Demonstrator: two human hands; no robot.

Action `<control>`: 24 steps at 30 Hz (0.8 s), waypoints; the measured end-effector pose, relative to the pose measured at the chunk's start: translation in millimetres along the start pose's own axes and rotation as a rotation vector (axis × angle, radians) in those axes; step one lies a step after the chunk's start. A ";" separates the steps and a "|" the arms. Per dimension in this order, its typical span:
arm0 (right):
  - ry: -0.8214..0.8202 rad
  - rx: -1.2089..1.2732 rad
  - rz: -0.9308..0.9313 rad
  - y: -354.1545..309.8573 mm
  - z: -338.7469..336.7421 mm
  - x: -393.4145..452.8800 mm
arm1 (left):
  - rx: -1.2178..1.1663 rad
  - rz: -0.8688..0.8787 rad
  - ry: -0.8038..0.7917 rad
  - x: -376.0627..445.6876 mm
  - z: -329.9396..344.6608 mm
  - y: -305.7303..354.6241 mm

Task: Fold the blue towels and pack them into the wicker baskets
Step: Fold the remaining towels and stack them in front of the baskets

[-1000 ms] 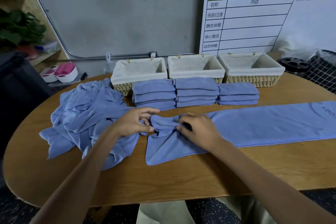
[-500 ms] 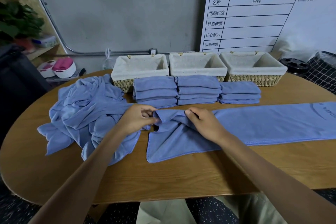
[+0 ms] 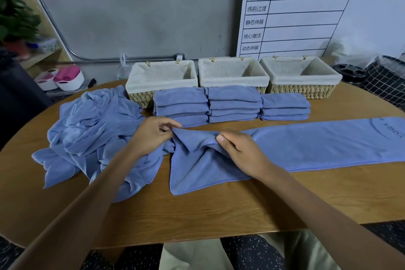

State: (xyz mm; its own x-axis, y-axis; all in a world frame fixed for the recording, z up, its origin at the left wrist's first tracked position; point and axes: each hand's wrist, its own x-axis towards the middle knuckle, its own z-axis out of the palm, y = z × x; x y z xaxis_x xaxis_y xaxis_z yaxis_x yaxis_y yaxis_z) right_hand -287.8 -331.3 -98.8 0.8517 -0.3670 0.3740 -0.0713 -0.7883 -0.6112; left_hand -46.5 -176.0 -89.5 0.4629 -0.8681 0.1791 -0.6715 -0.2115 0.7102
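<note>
A long blue towel [image 3: 317, 144] lies stretched across the wooden table [image 3: 219, 210] from the middle to the right edge. My left hand [image 3: 151, 133] pinches its raised left corner. My right hand [image 3: 238, 149] grips the same edge a little to the right, lifting a fold. Three stacks of folded blue towels [image 3: 232, 104] stand in a row behind my hands. Behind them sit three lined wicker baskets: left [image 3: 162, 76], middle [image 3: 232, 72], right [image 3: 300, 74], all holding nothing. A heap of unfolded blue towels [image 3: 92, 133] lies at the left.
A large white planning board [image 3: 324, 11] leans on the wall behind the baskets. A black round holder [image 3: 349, 72] and a black grid-pattern bag [image 3: 388, 81] stand at the far right. White and pink tubs [image 3: 63, 76] and a plant [image 3: 17, 19] are off the table, left.
Both hands have lifted the towel's left end from the table and drawn its edge taut between them; the left hand now pinches the corner.
</note>
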 end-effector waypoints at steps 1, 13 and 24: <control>0.011 0.000 -0.012 0.2 0.0 0.0 | -0.006 0.021 0.025 0.1 -1.7 -1.0; -0.007 -0.135 -0.014 4.3 6.3 1.5 | -0.125 0.024 -0.125 1.8 -21.7 -10.3; 0.018 -0.593 -0.385 -9.5 15.5 5.2 | -0.235 0.000 -0.124 -1.9 -17.5 -10.1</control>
State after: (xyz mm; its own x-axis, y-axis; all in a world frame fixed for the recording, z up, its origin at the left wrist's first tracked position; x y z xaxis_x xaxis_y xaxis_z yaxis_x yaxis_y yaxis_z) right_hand -274.6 -318.2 -101.9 0.8649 -0.0125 0.5018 -0.0422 -0.9980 0.0478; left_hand -30.4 -164.3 -85.0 0.3790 -0.9194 0.1048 -0.5122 -0.1141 0.8513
